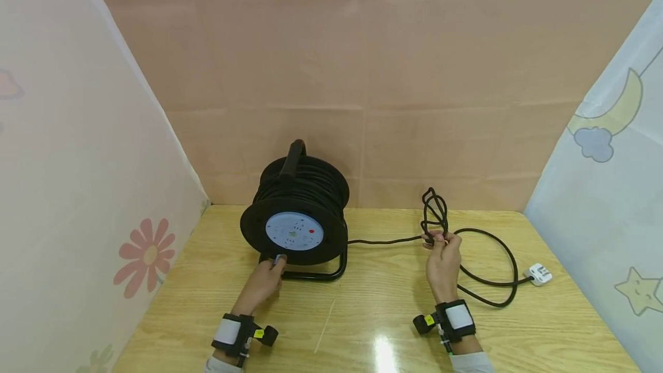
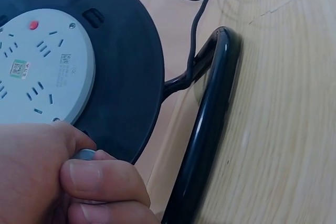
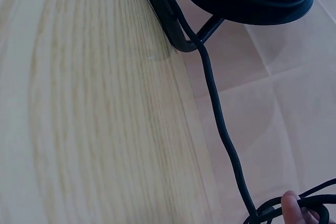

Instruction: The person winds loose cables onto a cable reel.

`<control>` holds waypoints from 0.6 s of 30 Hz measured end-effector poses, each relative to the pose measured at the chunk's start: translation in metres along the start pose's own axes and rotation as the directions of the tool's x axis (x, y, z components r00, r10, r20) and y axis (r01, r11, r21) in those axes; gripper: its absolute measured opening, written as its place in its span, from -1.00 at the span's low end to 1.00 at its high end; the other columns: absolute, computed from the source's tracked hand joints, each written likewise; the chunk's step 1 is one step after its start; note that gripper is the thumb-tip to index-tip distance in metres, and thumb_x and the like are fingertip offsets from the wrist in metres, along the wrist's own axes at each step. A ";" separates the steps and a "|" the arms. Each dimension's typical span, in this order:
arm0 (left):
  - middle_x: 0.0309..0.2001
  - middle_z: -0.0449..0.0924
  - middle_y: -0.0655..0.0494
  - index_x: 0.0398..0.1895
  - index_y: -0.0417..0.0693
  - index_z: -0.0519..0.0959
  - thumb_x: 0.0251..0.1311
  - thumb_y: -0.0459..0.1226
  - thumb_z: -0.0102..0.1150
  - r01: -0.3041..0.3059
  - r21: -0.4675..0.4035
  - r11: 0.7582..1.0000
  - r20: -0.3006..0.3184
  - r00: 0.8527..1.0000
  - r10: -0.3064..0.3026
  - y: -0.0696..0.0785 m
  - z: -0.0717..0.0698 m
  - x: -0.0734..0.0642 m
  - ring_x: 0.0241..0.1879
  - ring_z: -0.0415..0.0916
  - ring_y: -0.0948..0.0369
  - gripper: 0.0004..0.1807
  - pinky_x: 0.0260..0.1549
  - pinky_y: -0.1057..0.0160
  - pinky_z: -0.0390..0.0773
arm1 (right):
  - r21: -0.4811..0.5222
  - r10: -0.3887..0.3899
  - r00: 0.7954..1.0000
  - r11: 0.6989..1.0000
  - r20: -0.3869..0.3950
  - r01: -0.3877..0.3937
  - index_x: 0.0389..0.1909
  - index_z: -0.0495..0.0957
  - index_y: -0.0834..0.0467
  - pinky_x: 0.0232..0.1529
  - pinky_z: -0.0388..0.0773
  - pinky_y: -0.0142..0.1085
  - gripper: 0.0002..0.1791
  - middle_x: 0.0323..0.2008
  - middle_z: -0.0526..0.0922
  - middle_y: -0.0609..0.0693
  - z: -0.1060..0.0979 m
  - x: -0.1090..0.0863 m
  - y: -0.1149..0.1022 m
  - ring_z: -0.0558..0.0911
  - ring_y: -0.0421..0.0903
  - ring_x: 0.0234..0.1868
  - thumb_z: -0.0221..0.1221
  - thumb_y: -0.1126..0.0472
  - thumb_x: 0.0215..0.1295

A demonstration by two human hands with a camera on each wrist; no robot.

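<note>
- We see the big round black cable reel (image 1: 295, 206) standing on its shiny black tube frame (image 1: 313, 276), up on the pale yellow wood bench (image 1: 373, 304), near the brown creased back wall (image 1: 404, 102).
- We see the left grip (image 1: 266, 282) curled round a small grey knob (image 2: 84, 154), low on the front of the reel, below the pale round socket plate (image 1: 293, 231).
- We see the right grip (image 1: 444, 259) pinching a loopy bunch of long bendy black cord (image 3: 216, 106), well apart from the reel.
- One line of cord runs from the reel to this bunch. More cord curls on the bench past it and ends at the chunky white plug (image 1: 538, 274).
- We think the step in hand is winding: one grip for the knob, one to mind the cord. We cannot tell which way the reel turns, or if it turns.
- We think the next move calls for a slow, even turn of the knob, with the right grip just loose enough for cord to slide.
- We would watch those loops, since they could make a knot.
</note>
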State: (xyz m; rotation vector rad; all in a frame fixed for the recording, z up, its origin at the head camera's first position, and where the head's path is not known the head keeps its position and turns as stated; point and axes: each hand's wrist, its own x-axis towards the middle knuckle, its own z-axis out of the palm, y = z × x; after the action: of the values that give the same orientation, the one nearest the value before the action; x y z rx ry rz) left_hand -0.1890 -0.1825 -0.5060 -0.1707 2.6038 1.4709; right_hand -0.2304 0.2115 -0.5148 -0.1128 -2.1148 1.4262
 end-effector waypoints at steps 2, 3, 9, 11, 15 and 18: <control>-0.73 0.21 0.21 -0.50 -0.23 0.45 0.48 0.09 -0.24 0.000 -0.005 1.000 -0.001 1.000 0.000 -0.001 -0.002 0.001 -0.75 0.12 0.28 -0.39 -0.73 0.34 0.09 | 0.002 -0.004 1.000 1.000 -0.006 0.004 0.12 0.21 0.37 -0.08 0.49 0.01 -0.59 -0.08 0.64 0.22 0.000 0.000 0.000 0.64 0.08 -0.20 -0.32 0.10 0.60; -0.73 0.21 0.21 -0.48 -0.23 0.45 0.48 0.11 -0.24 0.000 -0.006 1.000 -0.003 1.000 0.000 -0.001 -0.003 0.001 -0.75 0.12 0.28 -0.39 -0.74 0.34 0.09 | 0.003 -0.006 1.000 1.000 -0.007 0.006 0.12 0.21 0.37 -0.07 0.48 0.01 -0.59 -0.09 0.64 0.22 0.000 0.000 0.000 0.64 0.08 -0.20 -0.32 0.10 0.60; -0.73 0.20 0.21 -0.48 -0.23 0.44 0.46 0.14 -0.23 0.014 -0.021 1.000 -0.013 1.000 -0.015 -0.003 -0.009 -0.002 -0.75 0.10 0.28 -0.37 -0.74 0.34 0.08 | 0.012 -0.023 1.000 1.000 -0.019 0.023 0.10 0.22 0.40 -0.07 0.48 0.03 -0.60 -0.10 0.62 0.23 -0.001 0.000 0.000 0.65 0.10 -0.20 -0.30 0.11 0.60; -0.73 0.21 0.20 -0.47 -0.23 0.44 0.46 0.13 -0.23 0.022 -0.020 1.000 -0.018 1.000 -0.022 -0.003 -0.012 -0.003 -0.75 0.10 0.27 -0.38 -0.74 0.34 0.08 | 0.009 -0.029 0.999 1.000 -0.026 0.029 0.09 0.22 0.40 -0.08 0.50 -0.02 -0.61 -0.09 0.61 0.22 -0.001 0.000 -0.001 0.65 0.08 -0.21 -0.30 0.12 0.60; -0.72 0.23 0.20 -0.41 -0.24 0.47 0.47 0.10 -0.23 0.024 -0.010 1.000 -0.026 0.999 -0.024 -0.001 -0.017 -0.003 -0.76 0.11 0.27 -0.41 -0.75 0.34 0.11 | 0.005 -0.036 0.999 0.999 -0.041 0.036 0.09 0.23 0.39 -0.17 0.55 -0.25 -0.63 -0.08 0.58 0.21 -0.002 0.000 -0.003 0.64 0.06 -0.23 -0.30 0.14 0.60; -0.72 0.23 0.20 -0.38 -0.25 0.48 0.47 0.12 -0.23 0.023 -0.016 1.000 -0.034 0.999 -0.023 0.000 -0.020 -0.002 -0.76 0.12 0.28 -0.40 -0.76 0.35 0.13 | 0.001 -0.028 0.998 1.000 -0.059 0.028 0.09 0.24 0.35 -0.28 0.52 -0.37 -0.63 -0.11 0.61 0.21 -0.003 0.000 -0.006 0.62 0.03 -0.28 -0.30 0.11 0.60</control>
State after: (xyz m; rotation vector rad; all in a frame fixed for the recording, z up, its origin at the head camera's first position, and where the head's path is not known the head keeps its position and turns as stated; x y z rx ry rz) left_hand -0.1881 -0.1998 -0.4954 -0.2288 2.6087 1.4934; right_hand -0.2273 0.2119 -0.5086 -0.1225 -2.0592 1.3924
